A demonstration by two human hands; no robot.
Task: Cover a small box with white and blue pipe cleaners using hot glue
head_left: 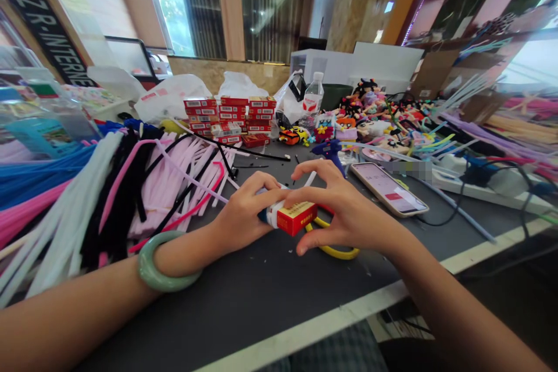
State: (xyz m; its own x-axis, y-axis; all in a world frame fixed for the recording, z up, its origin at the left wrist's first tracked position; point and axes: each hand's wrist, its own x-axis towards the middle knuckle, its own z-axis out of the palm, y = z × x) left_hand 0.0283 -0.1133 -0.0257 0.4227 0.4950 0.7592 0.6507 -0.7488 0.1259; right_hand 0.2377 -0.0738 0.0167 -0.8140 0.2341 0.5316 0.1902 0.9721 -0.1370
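A small red box (297, 218) with a gold top and gold lettering is in front of me, above the table. My left hand (248, 206), with a green bangle (163, 261) on its wrist, is closed around the box's left end. A white and dark blue piece (271, 214) shows between those fingers and the box; I cannot make out what it is. My right hand (340, 206) arches over the box's right side, fingers spread and thumb apart from it. One fingertip is at the box's top. Yellow scissor-like loops (344, 253) lie beneath my right hand.
Bundles of fuzzy pipe cleaners (165, 186) cover the left side. Stacked red boxes (233, 113) and a plastic bottle (313, 99) stand behind. A blue glue gun (329, 152), a phone (390, 189) with a cable, and many small dolls (370, 107) are to the right.
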